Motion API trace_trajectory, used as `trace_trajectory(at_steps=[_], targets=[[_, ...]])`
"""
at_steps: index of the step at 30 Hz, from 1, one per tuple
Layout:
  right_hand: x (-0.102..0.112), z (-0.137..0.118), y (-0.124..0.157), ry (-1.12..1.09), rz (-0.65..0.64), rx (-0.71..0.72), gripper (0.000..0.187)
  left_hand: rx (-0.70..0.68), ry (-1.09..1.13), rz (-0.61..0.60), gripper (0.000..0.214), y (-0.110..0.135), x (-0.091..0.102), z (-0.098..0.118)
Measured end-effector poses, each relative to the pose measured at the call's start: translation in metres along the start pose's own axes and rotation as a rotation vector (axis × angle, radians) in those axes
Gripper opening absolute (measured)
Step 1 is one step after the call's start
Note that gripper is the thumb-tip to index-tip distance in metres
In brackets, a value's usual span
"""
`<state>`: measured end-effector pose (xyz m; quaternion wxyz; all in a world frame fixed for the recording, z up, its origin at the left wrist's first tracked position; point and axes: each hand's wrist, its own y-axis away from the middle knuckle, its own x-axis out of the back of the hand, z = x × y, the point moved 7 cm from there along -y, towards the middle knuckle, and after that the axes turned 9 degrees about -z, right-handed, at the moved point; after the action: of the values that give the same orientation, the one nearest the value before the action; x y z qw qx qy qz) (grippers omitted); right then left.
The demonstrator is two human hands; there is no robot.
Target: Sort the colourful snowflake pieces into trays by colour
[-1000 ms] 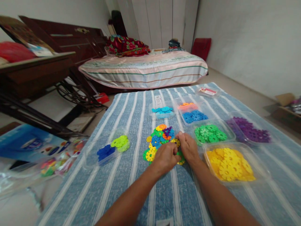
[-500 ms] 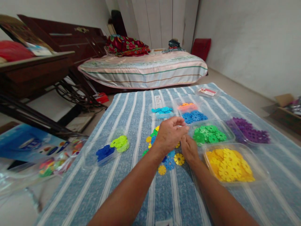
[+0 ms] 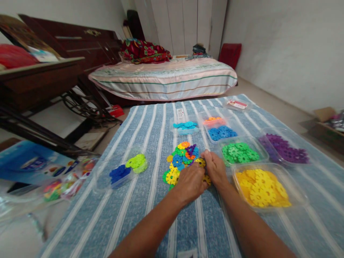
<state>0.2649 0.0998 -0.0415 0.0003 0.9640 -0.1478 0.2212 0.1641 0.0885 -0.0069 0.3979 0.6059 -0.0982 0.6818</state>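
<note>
While I am standing here watching, a person's two hands are resting on the near edge of a pile of toy discs (image 3: 182,157). The pile is lying in the middle of a striped cloth (image 3: 150,136), and it is showing many colours: yellow, blue, green, orange and purple.

The left hand (image 3: 190,182) is curling over the near side of the pile, knuckles up. Its fingers are hiding underneath, so I cannot tell if its grip is closing on a disc or just pressing down. The right hand (image 3: 216,172) is touching the left hand, at the right of the pile's near edge. Its fingertips are bunching on the discs, and I cannot tell if that grip is holding one either.

Right of the pile, a green tub (image 3: 264,154) and a yellow tub (image 3: 301,197) are sitting near. Left of the pile, a small tub (image 3: 104,179) is holding dark blue and lime pieces. Far behind the pile, a bed (image 3: 163,77) is standing.

The discs are looking thin, hard and very light, with little notches round the edge. I am guessing they are sliding easily over each other. Pinching one by its rim, thumb on one flat side and finger on the other, is looking best.
</note>
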Motion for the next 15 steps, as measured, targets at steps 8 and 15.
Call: trace_trajectory(at_steps=[8, 15], targets=[[0.001, -0.001, -0.001, 0.024, 0.013, -0.001, 0.057, 0.047, 0.340, 0.062, 0.010, 0.009, 0.011, -0.036], [-0.001, -0.001, -0.001, 0.040, 0.016, 0.057, 0.056, -0.037, 0.806, 0.063, 0.009, 0.012, 0.041, -0.022]])
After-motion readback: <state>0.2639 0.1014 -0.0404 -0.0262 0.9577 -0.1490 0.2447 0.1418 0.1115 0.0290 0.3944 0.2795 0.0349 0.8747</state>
